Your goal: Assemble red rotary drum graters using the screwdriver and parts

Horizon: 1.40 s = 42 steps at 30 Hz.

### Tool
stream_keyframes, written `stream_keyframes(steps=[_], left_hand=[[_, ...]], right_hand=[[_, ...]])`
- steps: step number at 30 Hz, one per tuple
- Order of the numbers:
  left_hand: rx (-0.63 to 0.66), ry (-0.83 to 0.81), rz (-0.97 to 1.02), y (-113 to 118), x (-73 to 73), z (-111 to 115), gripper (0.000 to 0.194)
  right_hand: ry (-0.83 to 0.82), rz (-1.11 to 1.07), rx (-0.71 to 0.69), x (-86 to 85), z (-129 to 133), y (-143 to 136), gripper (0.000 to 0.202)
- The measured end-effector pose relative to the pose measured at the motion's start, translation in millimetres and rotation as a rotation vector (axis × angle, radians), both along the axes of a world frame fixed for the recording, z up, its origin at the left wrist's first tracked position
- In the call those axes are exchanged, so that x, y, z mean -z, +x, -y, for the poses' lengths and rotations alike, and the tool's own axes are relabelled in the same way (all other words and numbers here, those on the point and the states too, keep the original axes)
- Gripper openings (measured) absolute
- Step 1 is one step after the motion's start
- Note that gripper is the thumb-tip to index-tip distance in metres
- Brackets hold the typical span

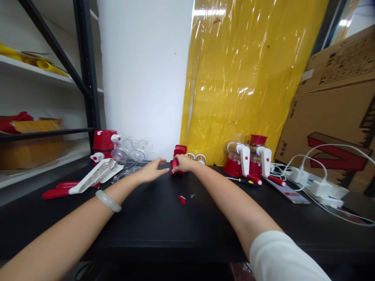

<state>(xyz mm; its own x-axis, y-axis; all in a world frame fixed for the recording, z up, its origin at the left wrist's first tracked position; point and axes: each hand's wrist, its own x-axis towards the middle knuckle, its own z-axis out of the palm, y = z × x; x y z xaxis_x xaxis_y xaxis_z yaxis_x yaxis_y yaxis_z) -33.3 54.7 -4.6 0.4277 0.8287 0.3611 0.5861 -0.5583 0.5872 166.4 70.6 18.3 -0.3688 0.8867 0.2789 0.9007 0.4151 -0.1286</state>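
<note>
fingers of right hand (182,162) partly hide red part (176,167); phone (290,192) under cables (304,171).

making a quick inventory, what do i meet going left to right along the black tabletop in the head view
Red-and-white handles → left hand → red part in the right hand → white-rimmed round parts → two red-and-clear crank machines → white adapters
</note>
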Motion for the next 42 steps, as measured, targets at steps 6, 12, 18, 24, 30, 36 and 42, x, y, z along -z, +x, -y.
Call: stream_keyframes(steps=[6, 12, 18, 24, 30, 36, 42], left_hand=[[0.075, -0.03, 0.104, 14.6, 3.1, 14.3, 0.082], [0.037, 0.11, 0.334, 29.5, -6.8, 32.5, 0.059], [0.157, 0.002, 0.609, 28.8, -22.5, 41.0, 0.052], [0.245, 0.055, 0.605, 37.0, -15.2, 54.2, 0.055], [-0.063, 0.429, 0.399, 41.8, -9.5, 73.0, 0.066], [-0.095, 0.587, 0.226, 36.7, -10.9, 70.2, 0.081], [-0.098, 0.503, 0.208, 34.3, -6.1, 50.4, 0.066]], right_hand=[[0.114, -0.061, -0.061, -12.7, 33.5, 0.7, 0.018], [0.259, -0.36, -0.198, -39.1, 67.9, -9.4, 0.028], [0.265, -0.473, -0.376, -60.0, 94.8, 19.0, 0.041], [0.201, -0.398, -0.341, -63.0, 116.7, 34.7, 0.038], [0.036, -0.473, -0.203, -59.6, 119.6, 14.1, 0.075], [0.224, -0.024, -0.182, -96.8, 102.0, 53.0, 0.066], [0.43, 0.088, 0.255, -173.9, 84.6, 170.6, 0.071]])
